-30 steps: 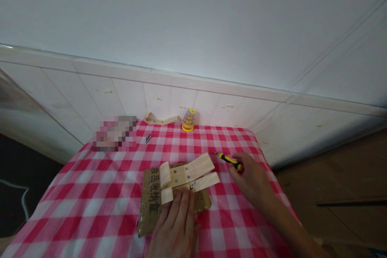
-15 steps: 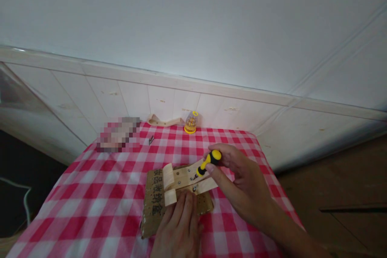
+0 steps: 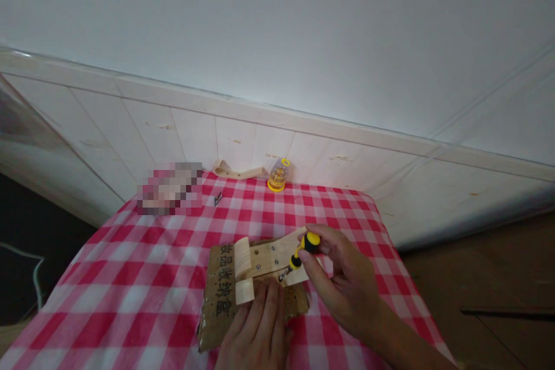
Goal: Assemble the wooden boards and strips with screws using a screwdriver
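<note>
A left hand (image 3: 258,332) lies flat along the near edge of a marked cardboard slab (image 3: 214,295), its fingers stretched out side by side, bearing down and wrapped around nothing that shows. Its fingertips rest on a narrow wooden piece (image 3: 299,275) on top of the slab, just beside a small screw (image 3: 281,278). From the slab's right side comes the right hand (image 3: 349,286), thumb and fingers closed on the handle of a yellow-and-black screwdriver (image 3: 298,255), tilted with its tip down at that screw. A second ago the driver was held off beyond the slab's right edge; half a second ago its tip hovered by the wider wooden piece (image 3: 266,257), on the slab's far half. The shift to the narrow piece appears to bring the tool into working position, though whether the tip is seated in the screw head is too small to tell. The left hand has stayed put, apparently steadying the work.

Beyond the slab on the checked tablecloth (image 3: 147,306) lies a small metal part (image 3: 218,199); farther back stand a clear, yellow-based container (image 3: 277,176) and a bent wooden strip (image 3: 238,174), near the white-panelled wall (image 3: 234,139).
</note>
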Tool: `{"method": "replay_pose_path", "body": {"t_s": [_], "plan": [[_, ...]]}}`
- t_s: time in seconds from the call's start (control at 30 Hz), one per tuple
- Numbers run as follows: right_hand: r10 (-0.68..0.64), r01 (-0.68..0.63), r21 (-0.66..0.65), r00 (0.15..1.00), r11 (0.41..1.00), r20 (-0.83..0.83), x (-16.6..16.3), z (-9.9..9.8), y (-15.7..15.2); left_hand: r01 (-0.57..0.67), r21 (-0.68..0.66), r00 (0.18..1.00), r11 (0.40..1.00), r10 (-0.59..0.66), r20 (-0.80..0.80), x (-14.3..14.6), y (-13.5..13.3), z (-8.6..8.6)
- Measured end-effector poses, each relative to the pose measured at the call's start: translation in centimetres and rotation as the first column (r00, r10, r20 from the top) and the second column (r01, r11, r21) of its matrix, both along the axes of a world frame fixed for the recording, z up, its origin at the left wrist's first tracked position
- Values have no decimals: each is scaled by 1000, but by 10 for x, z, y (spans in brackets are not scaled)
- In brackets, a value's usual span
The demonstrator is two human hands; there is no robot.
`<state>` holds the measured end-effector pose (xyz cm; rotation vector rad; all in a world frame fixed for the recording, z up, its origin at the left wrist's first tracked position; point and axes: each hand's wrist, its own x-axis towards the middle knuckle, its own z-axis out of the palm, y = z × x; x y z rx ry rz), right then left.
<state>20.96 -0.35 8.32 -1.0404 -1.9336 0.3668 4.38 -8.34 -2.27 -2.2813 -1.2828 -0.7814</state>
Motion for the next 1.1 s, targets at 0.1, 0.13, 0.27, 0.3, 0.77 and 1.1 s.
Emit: {"method": "replay_pose_path", "body": {"t_s": [0.1, 0.13, 0.27, 0.3, 0.77, 1.1], "plan": [[7, -7, -5, 999, 1000, -40, -2, -4, 0, -17, -24, 999, 1000, 18, 26, 2, 0, 3], [5, -5, 1, 999, 1000, -46, -2, -5, 0, -20, -34, 999, 999, 21, 33, 3, 0, 3], [7, -7, 32, 1000, 999, -7, -1, -5, -1, -21, -27, 997, 999, 23, 80, 6, 0, -1], [8, -8, 38, 1000, 999, 4, 0, -5, -1, -16, -28, 996, 999, 18, 82, 6, 0, -2], [24, -23, 15, 999, 1000, -46, 1, -7, 0, -26, -77, 993, 997, 35, 113, 8, -3, -3], [12, -12, -1, 1000, 1000, -12, 0, -8, -2, -40, -55, 992, 998, 46, 122, 9, 1, 5]]}}
